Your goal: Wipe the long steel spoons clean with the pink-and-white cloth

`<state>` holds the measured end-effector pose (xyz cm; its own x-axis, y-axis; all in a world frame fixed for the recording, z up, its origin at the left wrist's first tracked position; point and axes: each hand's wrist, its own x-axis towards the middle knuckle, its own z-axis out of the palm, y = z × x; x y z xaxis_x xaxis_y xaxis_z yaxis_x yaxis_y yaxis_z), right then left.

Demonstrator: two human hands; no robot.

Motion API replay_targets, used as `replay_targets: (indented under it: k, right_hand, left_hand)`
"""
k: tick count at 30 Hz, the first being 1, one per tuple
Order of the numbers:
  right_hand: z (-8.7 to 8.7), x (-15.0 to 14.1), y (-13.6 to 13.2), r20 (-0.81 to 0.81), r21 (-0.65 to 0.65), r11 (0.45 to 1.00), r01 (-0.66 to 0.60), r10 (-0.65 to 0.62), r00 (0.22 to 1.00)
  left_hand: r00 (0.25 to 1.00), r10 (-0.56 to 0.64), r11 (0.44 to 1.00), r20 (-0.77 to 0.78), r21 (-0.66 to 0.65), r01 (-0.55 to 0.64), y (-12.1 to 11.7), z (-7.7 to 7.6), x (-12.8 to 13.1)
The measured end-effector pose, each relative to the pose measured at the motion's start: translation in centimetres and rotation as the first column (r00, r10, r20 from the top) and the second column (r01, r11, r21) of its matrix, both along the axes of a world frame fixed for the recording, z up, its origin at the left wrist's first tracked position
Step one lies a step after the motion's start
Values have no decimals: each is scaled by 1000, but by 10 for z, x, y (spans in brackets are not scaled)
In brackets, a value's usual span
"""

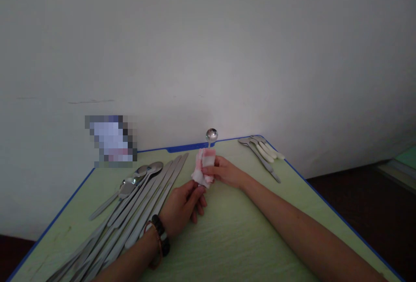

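A steel spoon stands nearly upright over the middle of the table, bowl at the top. My left hand is closed round the lower end of its handle. My right hand pinches a pink and white cloth that is wrapped round the spoon's shaft just above my left hand. A dark bead bracelet sits on my left wrist.
Several long steel spoons and flat utensils lie in a fan on the left of the pale green, blue-edged table. A few white-handled utensils lie at the far right corner. A blurred-out object stands against the white wall.
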<state>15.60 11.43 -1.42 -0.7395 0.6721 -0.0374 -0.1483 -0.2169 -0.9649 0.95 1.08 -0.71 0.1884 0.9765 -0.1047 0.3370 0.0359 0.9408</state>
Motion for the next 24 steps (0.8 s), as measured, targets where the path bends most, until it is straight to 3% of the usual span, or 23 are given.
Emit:
replay_targets:
  k: [9,16,24]
  right_hand:
    - [11,-4,-8,58,146,987,72,-81,995]
    - [4,-19,-24,90,258,895,363,-397,913]
    - [4,-22,-31,69,314,864,394,-434,898]
  left_hand:
    - [999,23,1000,22,-22,-23,1,-3,0]
    - [989,99,995,114,-28,-97,4,-2,0]
    - [969,155,988,190,-44,-149,6,-10,-1]
